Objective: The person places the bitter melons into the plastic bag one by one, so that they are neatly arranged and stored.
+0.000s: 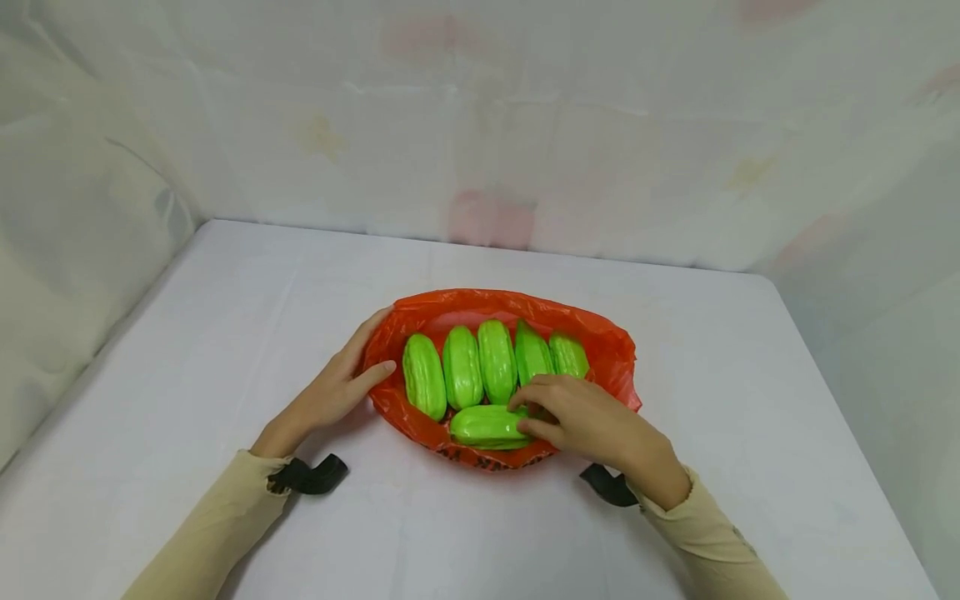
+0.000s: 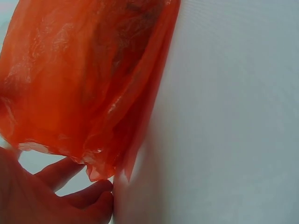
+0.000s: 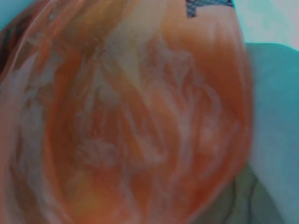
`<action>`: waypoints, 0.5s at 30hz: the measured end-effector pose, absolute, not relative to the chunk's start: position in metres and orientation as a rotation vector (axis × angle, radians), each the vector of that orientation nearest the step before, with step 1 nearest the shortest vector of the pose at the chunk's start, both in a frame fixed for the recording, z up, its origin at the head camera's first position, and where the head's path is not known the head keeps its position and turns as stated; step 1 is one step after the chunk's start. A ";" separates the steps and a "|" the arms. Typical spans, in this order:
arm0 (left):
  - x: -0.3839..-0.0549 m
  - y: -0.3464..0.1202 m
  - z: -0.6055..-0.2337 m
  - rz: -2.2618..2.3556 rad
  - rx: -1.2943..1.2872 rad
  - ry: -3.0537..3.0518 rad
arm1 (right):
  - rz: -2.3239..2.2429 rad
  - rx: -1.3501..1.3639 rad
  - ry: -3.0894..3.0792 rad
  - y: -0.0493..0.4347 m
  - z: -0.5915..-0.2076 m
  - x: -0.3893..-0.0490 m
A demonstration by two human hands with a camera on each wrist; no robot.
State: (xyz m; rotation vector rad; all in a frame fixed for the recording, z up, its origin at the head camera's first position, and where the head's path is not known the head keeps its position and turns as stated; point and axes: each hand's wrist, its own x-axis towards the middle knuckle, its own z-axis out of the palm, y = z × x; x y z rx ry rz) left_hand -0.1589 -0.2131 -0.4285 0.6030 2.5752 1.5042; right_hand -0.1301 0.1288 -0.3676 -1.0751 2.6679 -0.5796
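A red plastic bag (image 1: pixel 480 298) lies wide open on the table, with several green ridged gourds (image 1: pixel 463 367) side by side in it. Another green gourd (image 1: pixel 487 427) lies crosswise at the front of the bag. My left hand (image 1: pixel 341 385) holds the bag's left side, thumb over the rim and fingers along the outside. In the left wrist view, the fingers (image 2: pixel 88 193) touch the bag's lower edge. My right hand (image 1: pixel 581 417) reaches over the front right rim and pinches the right end of the crosswise gourd. The bag's side (image 3: pixel 154 116) hides that hand in the right wrist view.
A white-covered table (image 1: pixel 225 358) spreads around the bag. Pale patterned sheeting (image 1: pixel 480 125) hangs behind it and along both sides. Dark straps (image 1: pixel 311 475) stick out at the cuffs of both beige sleeves (image 1: pixel 217 517).
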 end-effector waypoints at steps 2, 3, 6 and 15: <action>-0.159 -0.212 -0.428 1.511 0.601 2.585 | -0.590 -1.058 2.666 0.131 -0.365 -0.130; -0.159 -0.212 -0.428 1.519 0.600 2.589 | -0.596 -1.047 2.672 0.132 -0.364 -0.129; -0.157 -0.211 -0.427 1.522 0.592 2.608 | -0.633 -1.016 2.708 0.137 -0.358 -0.128; -0.153 -0.217 -0.421 1.504 0.573 2.703 | -0.831 -0.953 2.876 0.166 -0.342 -0.140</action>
